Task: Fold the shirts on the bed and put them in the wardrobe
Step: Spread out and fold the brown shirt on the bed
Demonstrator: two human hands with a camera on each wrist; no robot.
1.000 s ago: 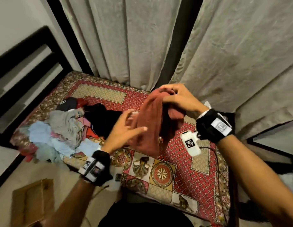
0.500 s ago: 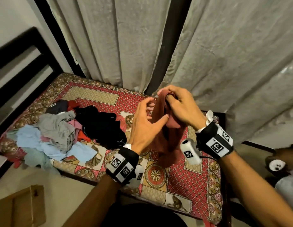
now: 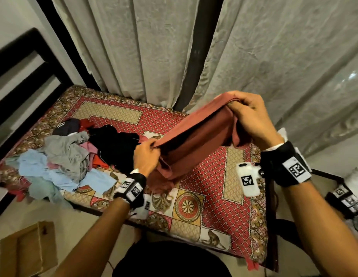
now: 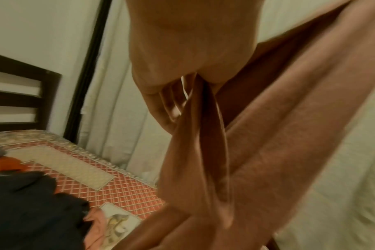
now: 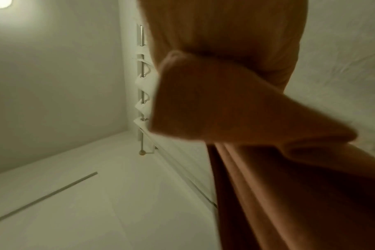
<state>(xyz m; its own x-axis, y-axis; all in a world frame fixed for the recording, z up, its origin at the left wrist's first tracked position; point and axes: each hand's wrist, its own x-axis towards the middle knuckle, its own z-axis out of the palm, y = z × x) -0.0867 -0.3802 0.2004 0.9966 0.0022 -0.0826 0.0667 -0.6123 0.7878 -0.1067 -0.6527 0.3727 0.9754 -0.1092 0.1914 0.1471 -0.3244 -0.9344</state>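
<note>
Clothes pile [image 3: 74,156] on bed [image 3: 214,186] left of held shirt [image 3: 194,140]; curtains [image 3: 274,56] behind.

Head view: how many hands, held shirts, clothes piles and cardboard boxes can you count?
Hands: 2 (left hand, right hand)
Held rust-red shirt: 1
Tangled clothes pile on the bed: 1
Brown cardboard box: 1
Total: 5

No readable text, brand or number; only black-white square code markers [image 3: 296,170] on wrist bands.
</note>
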